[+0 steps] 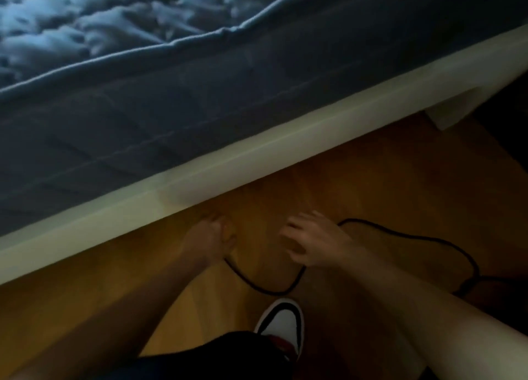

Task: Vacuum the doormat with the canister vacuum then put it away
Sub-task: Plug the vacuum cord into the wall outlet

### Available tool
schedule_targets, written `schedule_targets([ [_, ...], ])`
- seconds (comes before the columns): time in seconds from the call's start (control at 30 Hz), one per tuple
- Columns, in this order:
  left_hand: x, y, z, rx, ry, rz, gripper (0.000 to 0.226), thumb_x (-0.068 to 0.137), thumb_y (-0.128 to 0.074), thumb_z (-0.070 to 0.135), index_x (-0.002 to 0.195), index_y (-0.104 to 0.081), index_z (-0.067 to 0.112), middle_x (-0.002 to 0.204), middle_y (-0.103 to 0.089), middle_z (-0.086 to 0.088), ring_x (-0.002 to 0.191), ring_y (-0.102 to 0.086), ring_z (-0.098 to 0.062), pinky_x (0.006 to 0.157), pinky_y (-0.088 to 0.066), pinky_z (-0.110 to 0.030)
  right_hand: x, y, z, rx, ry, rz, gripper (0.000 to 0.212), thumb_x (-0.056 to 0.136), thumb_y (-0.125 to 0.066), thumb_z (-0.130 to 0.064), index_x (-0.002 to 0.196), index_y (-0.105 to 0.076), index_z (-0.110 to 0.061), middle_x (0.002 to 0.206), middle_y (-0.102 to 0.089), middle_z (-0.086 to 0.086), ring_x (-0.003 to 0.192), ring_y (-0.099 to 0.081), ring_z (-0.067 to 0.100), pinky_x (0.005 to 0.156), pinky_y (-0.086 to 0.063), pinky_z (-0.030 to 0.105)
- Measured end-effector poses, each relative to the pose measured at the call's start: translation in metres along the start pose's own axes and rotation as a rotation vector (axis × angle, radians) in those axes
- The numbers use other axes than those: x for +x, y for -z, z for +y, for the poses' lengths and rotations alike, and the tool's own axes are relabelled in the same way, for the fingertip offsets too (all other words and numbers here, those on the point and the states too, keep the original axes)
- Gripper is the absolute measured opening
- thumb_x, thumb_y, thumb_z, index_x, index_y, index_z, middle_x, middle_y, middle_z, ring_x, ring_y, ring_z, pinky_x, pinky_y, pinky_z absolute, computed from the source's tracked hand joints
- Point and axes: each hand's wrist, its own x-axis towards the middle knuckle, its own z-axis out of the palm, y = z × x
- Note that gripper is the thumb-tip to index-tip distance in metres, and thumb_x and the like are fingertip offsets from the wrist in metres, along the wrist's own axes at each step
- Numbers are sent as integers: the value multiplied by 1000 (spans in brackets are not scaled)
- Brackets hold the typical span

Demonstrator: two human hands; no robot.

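A thin black power cord [258, 286] lies on the wooden floor [371, 185], running in a loose loop between the person's two hands and then curving away in a wider arc toward the right edge of the floor. The vacuum canister and the doormat are out of view; only this cord, presumably the vacuum's, shows

The left hand [210, 238] is curled into a fist near the pale bed frame [228, 165], and one end of the loop seems to run into it, though blur hides the exact contact. The right hand [310, 241] has its fingers spread and loose, hovering over or just touching the cord; whether it grasps anything cannot be told

The step in hand looks like gathering the cord, likely for putting the vacuum away. To do it well, the fisted hand would anchor one end while the open hand feeds even loops into it, keeping the cord flat and untwisted and clear of the foot

The cord is smooth, round and flexible. The floor is warm orange wood, smooth with faint plank lines. The bed frame is a long, flat, cream rail with a square leg at its far right end. Above it hangs a dark blue quilted cover [128, 99], soft and rumpled. A white and black shoe [283, 326] stands just below the loop
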Motion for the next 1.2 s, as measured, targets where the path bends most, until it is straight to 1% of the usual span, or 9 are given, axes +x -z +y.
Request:
schedule_targets([
  [0.2, -20, -48, -38, -187, 207, 102, 36, 91, -65, 38, 124, -60, 24, 132, -52, -12, 112, -57, -30, 91, -53, -41, 31, -8, -19, 37, 18, -95, 52, 97, -42, -57, 137, -56, -28, 134, -57, -1, 124, -55, 22, 112, -40, 51],
  [0.33, -14, -69, -48, -307, 218, 90, 46, 91, -69, 33, 132, -58, 18, 128, -56, -14, 114, -54, -32, 86, -48, -32, 36, -11, -19, 59, 15, -119, 58, 93, -35, -65, 140, -49, -35, 136, -53, -7, 129, -51, 16, 114, -40, 45],
  [0.47, -12, -78, -46, -403, 253, 100, 46, 91, -69, 32, 132, -58, 17, 125, -60, -15, 118, -52, -27, 84, -40, -23, 30, -15, -13, 71, 23, -95, 56, 92, -38, -66, 136, -52, -36, 130, -55, -9, 119, -54, 13, 106, -46, 43],
  [0.6, -9, -79, -44, -432, 298, 150, 41, 91, -70, 26, 129, -61, 13, 128, -53, -18, 105, -61, -29, 80, -40, -19, 27, -17, -14, 68, 37, -63, 56, 91, -43, -65, 134, -57, -32, 127, -59, -7, 115, -58, 15, 104, -48, 43],
  [0.73, -2, -86, -43, -483, 320, 214, 24, 92, -69, 15, 115, -68, 9, 118, -61, -15, 88, -59, -16, 75, -42, -17, 24, -19, -13, 53, 35, -88, 57, 92, -41, -65, 140, -51, -35, 133, -54, -9, 122, -53, 12, 111, -40, 38],
  [0.87, 3, -82, -32, -706, 325, 187, 14, 90, -70, 7, 102, -68, 12, 106, -67, -11, 100, -67, -28, 86, -59, -39, 19, -20, -10, 54, 40, -69, 53, 95, -47, -62, 140, -51, -35, 128, -58, -10, 115, -57, 11, 103, -38, 32],
  [0.9, 3, -76, -25, -775, 306, 183, 14, 89, -70, 5, 99, -66, 15, 102, -66, -8, 100, -67, -28, 85, -61, -41, 18, -20, -10, 66, 32, -55, 51, 96, -49, -60, 139, -52, -34, 125, -60, -10, 111, -58, 11, 101, -39, 32],
  [1.0, 1, -47, 5, -860, 165, 213, 22, 87, -74, 10, 101, -62, 22, 95, -63, 4, 89, -66, -16, 74, -57, -22, 17, -13, -15, 176, -30, 10, 48, 96, -59, -57, 137, -54, -33, 119, -64, -12, 102, -62, 8, 97, -47, 33],
  [1.2, -4, 57, 87, -939, -117, 163, 19, 82, -81, 30, 98, -73, 25, 97, -71, 8, 93, -66, -5, 82, -52, -21, 1, 50, -20, 699, -203, 414, 40, 86, -75, -47, 118, -66, -26, 102, -71, -16, 93, -69, -1, 81, -59, 26],
])
